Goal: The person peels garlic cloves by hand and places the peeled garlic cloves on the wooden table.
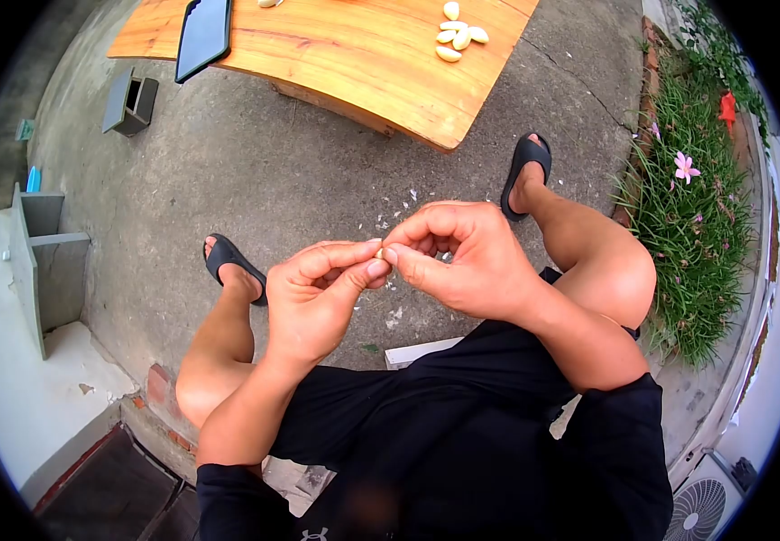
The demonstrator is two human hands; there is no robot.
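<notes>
Both hands meet in front of my lap, over the concrete ground. My left hand [322, 288] pinches a small pale piece [380, 254], perhaps a garlic clove, between thumb and fingertips. The thumb and forefinger of my right hand [462, 257] are closed at the same piece, touching my left fingertips. Most of the piece is hidden by the fingers. Several pale peeled cloves [461, 39] lie on the wooden table [363, 68] beyond my hands. Another pale piece [268, 3] is at the table's far edge.
A black tray [203, 38] overhangs the table's left front edge. Small white scraps [394, 317] litter the ground below my hands. A grey box-like object [130, 102] stands at the left. Grass with pink flowers [686, 169] grows at the right. My sandalled feet are on both sides.
</notes>
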